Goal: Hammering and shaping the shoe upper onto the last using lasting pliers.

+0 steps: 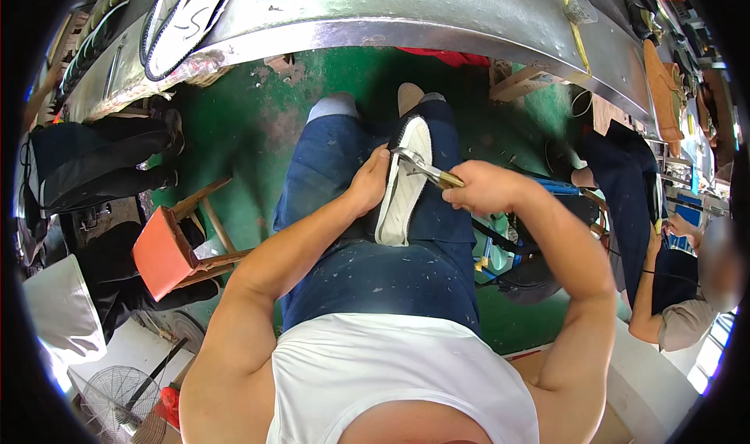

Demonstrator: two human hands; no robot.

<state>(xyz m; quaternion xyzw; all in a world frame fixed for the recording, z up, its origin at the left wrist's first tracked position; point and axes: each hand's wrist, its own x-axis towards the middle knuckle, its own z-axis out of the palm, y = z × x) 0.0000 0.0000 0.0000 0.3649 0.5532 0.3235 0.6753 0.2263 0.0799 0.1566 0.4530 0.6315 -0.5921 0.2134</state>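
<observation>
Across my thighs lies a shoe with its pale underside up and a dark upper edge showing near the toe. My left hand grips its left side, thumb near the rim. In my right hand are metal pincers with brass-coloured handles, fingers wrapped round them. The pincers' head lies over the shoe's underside, reaching toward the left rim beside my left thumb. Whether the jaws pinch any material is too small to tell.
Ahead runs a metal-topped workbench with another upturned shoe at its left. An orange-seated stool stands left, a wire fan lower left. At right sits a co-worker. More shoe parts lie on the right of the bench.
</observation>
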